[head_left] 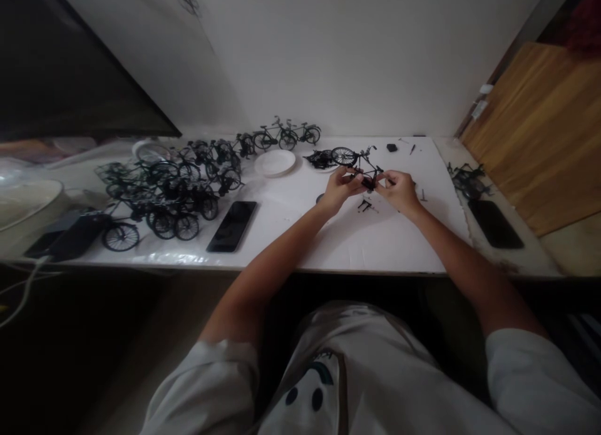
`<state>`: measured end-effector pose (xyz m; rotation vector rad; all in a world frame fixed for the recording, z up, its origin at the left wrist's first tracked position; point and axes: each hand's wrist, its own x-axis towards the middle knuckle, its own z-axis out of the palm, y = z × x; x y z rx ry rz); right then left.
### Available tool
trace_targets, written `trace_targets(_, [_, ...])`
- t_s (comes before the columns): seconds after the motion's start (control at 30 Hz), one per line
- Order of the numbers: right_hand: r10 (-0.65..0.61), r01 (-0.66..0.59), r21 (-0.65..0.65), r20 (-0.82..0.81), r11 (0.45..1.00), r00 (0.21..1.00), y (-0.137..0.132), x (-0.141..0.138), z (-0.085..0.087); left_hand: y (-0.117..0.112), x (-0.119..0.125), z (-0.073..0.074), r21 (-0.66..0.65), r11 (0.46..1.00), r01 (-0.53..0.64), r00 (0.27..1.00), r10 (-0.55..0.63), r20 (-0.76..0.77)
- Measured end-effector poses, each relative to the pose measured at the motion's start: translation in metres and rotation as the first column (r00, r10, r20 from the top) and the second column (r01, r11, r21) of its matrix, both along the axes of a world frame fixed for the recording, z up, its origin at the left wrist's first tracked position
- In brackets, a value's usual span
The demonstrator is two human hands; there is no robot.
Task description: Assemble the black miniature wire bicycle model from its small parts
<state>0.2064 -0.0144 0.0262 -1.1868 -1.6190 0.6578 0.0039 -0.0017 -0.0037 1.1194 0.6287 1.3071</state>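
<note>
Between my two hands, just above the white tabletop [389,244], is a black model bicycle [360,163], tilted, with one spoked wheel and its handlebar pointing away from me. My left hand [342,188] pinches its lower left part. From the other side my right hand [398,189] has its fingers closed at the rear of the frame; whether a small part is also in them is too small to tell. Beneath the hands lie small loose black parts [365,205]. A pile of black parts [322,159] sits on a white plate just behind my left hand.
Many finished-looking model bicycles [178,188] crowd the left side, with more along the wall. A white dish [276,163] and a phone [232,226] lie left of centre. Another phone [496,223] is at the right, near a wooden board [539,134]. A small screwdriver [412,149] lies at the back.
</note>
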Motion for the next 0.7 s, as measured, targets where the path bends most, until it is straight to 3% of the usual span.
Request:
trace_targets(0.13, [0.001,-0.001,0.000,-0.006,1.000,1.000,-0.004,0.002,0.006,0.003,-0.002,0.000,0.015,1.000,-0.015,1.000,0.015,-0.013])
trace_targets(0.33, [0.067,-0.077,-0.050,-0.179,0.996,0.982,0.000,0.007,0.006,0.009,0.000,-0.006,0.102,0.990,-0.095,0.989,0.106,-0.105])
trace_targets(0.7, [0.159,-0.181,-0.085,-0.222,0.980,0.962,-0.008,-0.004,0.009,0.008,0.001,-0.010,0.203,0.978,-0.052,0.950,0.111,-0.293])
